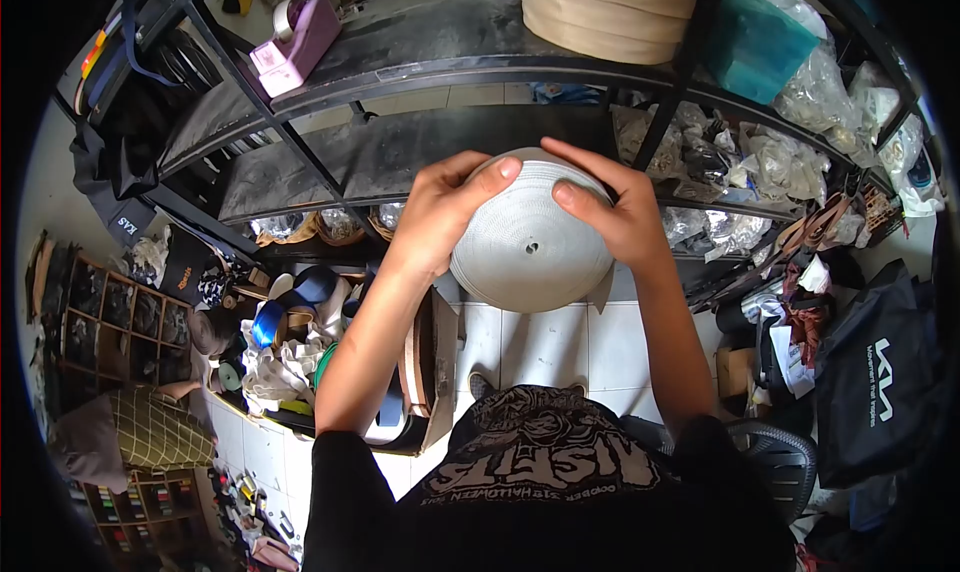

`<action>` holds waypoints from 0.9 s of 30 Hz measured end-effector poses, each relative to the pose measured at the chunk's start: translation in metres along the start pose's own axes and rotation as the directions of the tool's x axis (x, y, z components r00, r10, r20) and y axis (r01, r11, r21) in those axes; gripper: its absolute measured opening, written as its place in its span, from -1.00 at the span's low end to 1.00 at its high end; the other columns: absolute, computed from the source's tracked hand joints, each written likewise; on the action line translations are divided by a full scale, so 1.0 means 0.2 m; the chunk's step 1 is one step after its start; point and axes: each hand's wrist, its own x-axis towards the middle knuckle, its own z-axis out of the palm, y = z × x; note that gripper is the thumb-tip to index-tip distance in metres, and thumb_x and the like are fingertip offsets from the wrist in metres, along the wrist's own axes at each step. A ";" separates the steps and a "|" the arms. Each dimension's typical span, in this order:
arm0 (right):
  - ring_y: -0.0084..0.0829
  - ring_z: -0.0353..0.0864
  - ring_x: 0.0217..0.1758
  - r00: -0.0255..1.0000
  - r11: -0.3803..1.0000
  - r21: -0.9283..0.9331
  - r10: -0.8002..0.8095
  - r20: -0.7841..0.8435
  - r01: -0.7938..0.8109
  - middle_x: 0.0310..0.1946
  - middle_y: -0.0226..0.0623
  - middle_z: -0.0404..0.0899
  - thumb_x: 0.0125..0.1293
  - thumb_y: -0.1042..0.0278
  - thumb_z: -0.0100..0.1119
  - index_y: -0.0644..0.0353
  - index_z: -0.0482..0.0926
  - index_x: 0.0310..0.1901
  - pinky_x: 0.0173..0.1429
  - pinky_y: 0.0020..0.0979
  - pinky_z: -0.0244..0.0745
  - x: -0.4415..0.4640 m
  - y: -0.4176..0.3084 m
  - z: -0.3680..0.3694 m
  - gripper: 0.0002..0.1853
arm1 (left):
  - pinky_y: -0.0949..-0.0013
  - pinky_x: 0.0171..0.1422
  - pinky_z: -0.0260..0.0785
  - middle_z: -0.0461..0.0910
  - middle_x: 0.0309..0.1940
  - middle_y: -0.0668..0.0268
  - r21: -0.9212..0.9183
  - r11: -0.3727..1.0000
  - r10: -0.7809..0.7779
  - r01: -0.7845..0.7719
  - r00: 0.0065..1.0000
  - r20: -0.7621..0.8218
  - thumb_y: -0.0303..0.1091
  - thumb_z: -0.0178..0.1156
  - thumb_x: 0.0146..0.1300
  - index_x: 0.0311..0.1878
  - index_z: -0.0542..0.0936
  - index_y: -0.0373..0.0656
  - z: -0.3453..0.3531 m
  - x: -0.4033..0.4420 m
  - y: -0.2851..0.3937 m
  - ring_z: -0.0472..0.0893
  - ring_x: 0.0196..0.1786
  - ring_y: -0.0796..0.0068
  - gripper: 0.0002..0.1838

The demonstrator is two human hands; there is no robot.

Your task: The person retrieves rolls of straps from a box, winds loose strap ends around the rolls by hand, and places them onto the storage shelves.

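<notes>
A large roll of pale grey strap (530, 247), wound flat in a disc with a small hole at its centre, is held up in front of the dark shelves. My left hand (445, 207) grips its upper left edge, with the thumb lying on the flat face. On the upper right edge, my right hand (610, 207) holds the roll, its thumb also on the face and its fingers over the rim. A loose end of the strap shows at the roll's lower right.
A pink tape dispenser (300, 44) and a beige roll (608, 14) stand on the upper shelf (440, 47). Lower left is a cardboard box (440, 372) of straps. Plastic bags (780, 167) fill the right shelves. A black chair (780, 462) stands at lower right.
</notes>
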 end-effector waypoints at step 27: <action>-0.27 0.25 0.35 0.792 0.897 -0.202 -0.441 -0.421 0.392 0.31 -0.01 0.22 0.49 0.19 -0.15 0.39 0.09 0.38 0.40 -0.31 0.10 0.27 -0.16 0.23 -0.43 | 0.27 0.18 0.39 0.56 0.04 0.21 -0.488 0.735 0.209 -0.472 0.841 -0.499 0.04 0.11 0.32 0.15 0.47 -0.21 0.01 0.16 0.36 0.56 0.06 0.33 -0.47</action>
